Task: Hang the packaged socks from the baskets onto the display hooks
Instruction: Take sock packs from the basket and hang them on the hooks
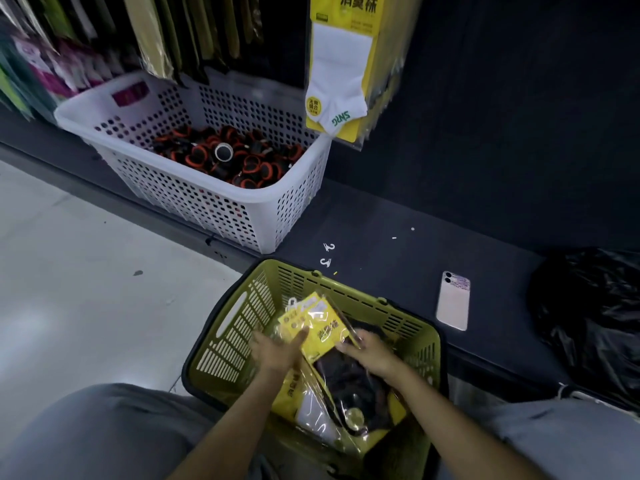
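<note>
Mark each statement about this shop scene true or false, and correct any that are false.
1. The left hand and the right hand are both on the yellow sock packs in the green basket. True.
2. The white basket holds black-and-orange items. True.
3. The phone lies inside the white basket. False: the phone lies on the dark shelf, beside the green basket.
4. The pack hanging by the white basket shows a black sock. False: the hanging pack shows a white sock.
</note>
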Demonstrator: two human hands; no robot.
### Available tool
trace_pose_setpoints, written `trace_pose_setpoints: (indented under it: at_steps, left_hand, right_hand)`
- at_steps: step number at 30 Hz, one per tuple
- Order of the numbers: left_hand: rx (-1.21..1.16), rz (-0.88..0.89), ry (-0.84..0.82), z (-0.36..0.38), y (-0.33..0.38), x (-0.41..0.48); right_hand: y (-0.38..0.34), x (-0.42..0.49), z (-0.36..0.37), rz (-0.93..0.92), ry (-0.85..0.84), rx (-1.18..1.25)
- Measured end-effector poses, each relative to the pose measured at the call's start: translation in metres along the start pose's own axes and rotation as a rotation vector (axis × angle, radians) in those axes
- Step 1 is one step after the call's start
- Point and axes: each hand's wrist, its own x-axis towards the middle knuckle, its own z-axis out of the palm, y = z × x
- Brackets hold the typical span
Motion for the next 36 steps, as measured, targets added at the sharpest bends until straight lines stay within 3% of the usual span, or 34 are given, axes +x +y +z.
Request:
trace_pose_setpoints:
  at_steps: [2, 4, 7, 12, 15, 18, 26, 36]
  left_hand:
    - [-0.207, -0.071, -0.179, -0.003, 0.023, -0.006]
    - [-0.384, -0.014, -0.398, -0.012, 0.042, -0.016]
    - [-0.355, 0.144, -0.483, -0.031, 0.065, -0.024]
    - [-0.336, 0.395, -0.441, -0.054, 0.116, -0.045]
    - [-0.373, 0.562, -0.448, -0.067, 0.147, -0.066]
    - [-0.413, 0.63, -0.439, -0.075, 0.172, -0.079]
    - [-0.479, 0.679, -0.286, -0.09, 0.224, -0.1]
    - [-0.484, 0.934, -0.089, -0.13, 0.275, -0.11]
  right_hand:
    - [-0.029, -0.008, -0.009, -0.073, 0.046, 0.082]
    - [-0.059, -0.019, -0.017, -0.162, 0.069, 0.139]
    - [-0.095, -0.039, -0.03, -0.244, 0.098, 0.192]
    - [-0.139, -0.063, -0.041, -0.396, 0.123, 0.254]
    - [-0.17, -0.072, -0.047, -0.555, 0.338, 0.212]
    - [-0.198, -0.078, -0.048, -0.682, 0.445, 0.215]
    - [-0.252, -0.088, -0.05, -0.794, 0.411, 0.328]
    - [-0.312, -0.075, -0.055, -0.832, 0.437, 0.398]
